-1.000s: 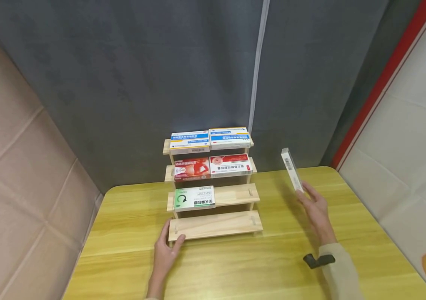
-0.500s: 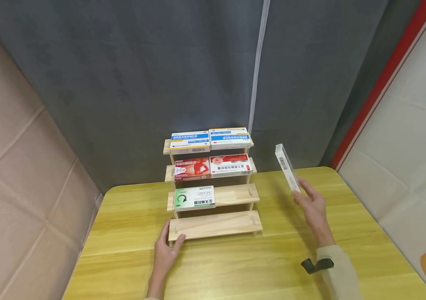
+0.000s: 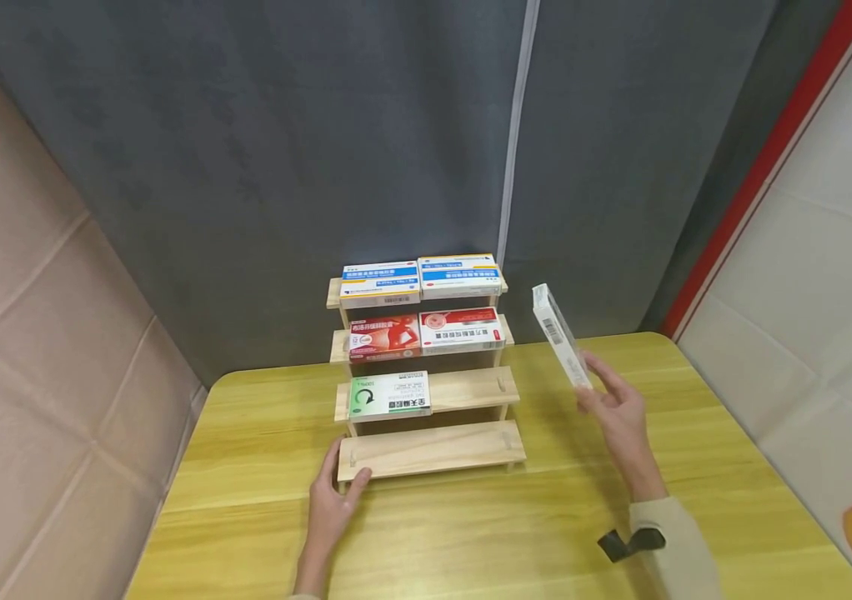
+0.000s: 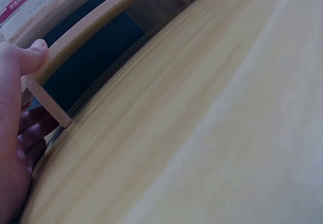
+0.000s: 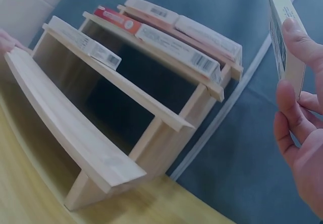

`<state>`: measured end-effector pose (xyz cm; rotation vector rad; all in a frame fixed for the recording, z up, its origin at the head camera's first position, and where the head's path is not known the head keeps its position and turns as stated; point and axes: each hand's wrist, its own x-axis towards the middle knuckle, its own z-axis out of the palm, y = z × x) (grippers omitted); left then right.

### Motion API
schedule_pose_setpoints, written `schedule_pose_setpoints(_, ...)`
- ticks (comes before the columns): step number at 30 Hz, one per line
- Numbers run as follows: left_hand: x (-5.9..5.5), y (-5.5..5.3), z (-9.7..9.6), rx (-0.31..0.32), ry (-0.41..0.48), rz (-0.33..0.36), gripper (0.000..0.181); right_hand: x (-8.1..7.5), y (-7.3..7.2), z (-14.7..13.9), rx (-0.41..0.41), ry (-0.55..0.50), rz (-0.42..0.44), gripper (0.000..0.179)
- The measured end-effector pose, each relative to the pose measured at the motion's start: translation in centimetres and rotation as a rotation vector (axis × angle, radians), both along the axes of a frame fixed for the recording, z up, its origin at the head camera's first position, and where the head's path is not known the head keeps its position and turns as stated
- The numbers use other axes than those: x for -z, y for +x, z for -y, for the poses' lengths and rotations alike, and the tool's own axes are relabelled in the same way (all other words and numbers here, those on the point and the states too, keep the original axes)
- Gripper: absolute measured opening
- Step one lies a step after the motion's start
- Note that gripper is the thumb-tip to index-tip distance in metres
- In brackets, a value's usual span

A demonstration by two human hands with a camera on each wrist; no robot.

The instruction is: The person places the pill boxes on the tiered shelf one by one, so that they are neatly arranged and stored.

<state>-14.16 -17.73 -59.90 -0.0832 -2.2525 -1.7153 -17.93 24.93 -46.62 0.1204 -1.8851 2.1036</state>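
Note:
A tiered wooden rack (image 3: 441, 450) with several steps stands on the table. My left hand (image 3: 330, 498) grips the left end of its lowest step, thumb on top and fingers round the side. To the rack's right, my right hand (image 3: 621, 417) pinches one end of a thin white medicine box (image 3: 561, 337), held tilted above the table with its barcode edge showing. In the right wrist view the thumb presses on that medicine box (image 5: 286, 12). One green and white medicine box (image 3: 390, 394) lies on the left of the second step from the front.
Two blue and white boxes (image 3: 381, 283) lie on the top step. Below them are a red box (image 3: 384, 338) and a red and white box (image 3: 462, 330). A grey curtain (image 3: 283, 167) hangs behind the wooden table (image 3: 246, 467).
My right hand has moved slightly left toward the rack with the white medicine box, whose tilt has shifted a little. The left hand and the rack have stayed put.

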Motion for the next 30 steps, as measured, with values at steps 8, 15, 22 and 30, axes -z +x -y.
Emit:
schedule_pose_setpoints(8, 0.0, -0.1, 0.0, -0.008, -0.015, 0.006, 0.079, -0.8, 0.5, 0.8, -0.069, 0.011, -0.086, 0.053)
schedule_pose_setpoints(15, 0.0, -0.1, 0.0, -0.003, -0.009, 0.013, 0.08, -1.1, 1.0, 1.1, -0.128, 0.021, -0.119, 0.058)
schedule_pose_setpoints(22, 0.0, -0.1, 0.0, 0.003, 0.003, 0.015, 0.08, -1.5, 1.3, 1.4, -0.136, 0.056, -0.078, 0.065)
schedule_pose_setpoints(30, 0.1, -0.2, 0.0, -0.001, 0.006, 0.0, 0.078, -1.2, 1.2, 1.4, -0.21, 0.085, -0.128, 0.072)
